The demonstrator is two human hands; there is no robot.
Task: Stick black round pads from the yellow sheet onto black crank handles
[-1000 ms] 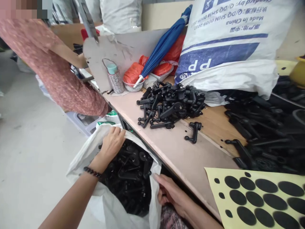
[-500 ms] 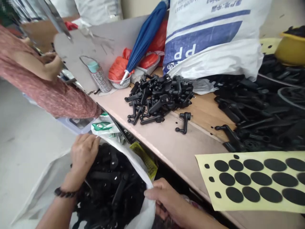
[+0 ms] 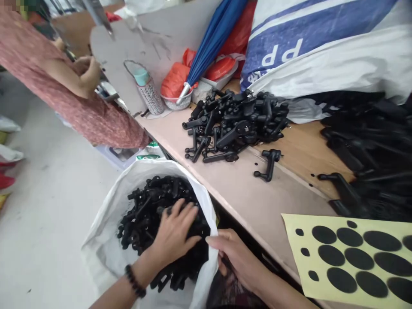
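A white sack (image 3: 106, 227) stands open beside the bench, with many black plastic parts (image 3: 144, 214) inside. My left hand (image 3: 175, 234), a dark bead bracelet on its wrist, is spread over the parts in the sack, fingers apart. With thumb and fingers, my right hand (image 3: 230, 253) pinches the sack's right rim. On the bench (image 3: 231, 193) lies a pile of black crank-shaped parts (image 3: 238, 124), and a single crank (image 3: 268, 165) sits a little apart in front of it.
A yellow sheet with black round stickers (image 3: 302, 274) lies at the bench's right front, below more black parts (image 3: 380, 159). Behind are a printed sack (image 3: 322, 47), a blue umbrella (image 3: 209, 43), a bowl (image 3: 177, 103) and a bottle (image 3: 151, 96). A person (image 3: 74, 86) stands at left.
My left hand has let go of the sack's rim and moved right, over the parts inside. The sack's mouth looks rounder. The view has shifted, and my right hand still holds the rim.
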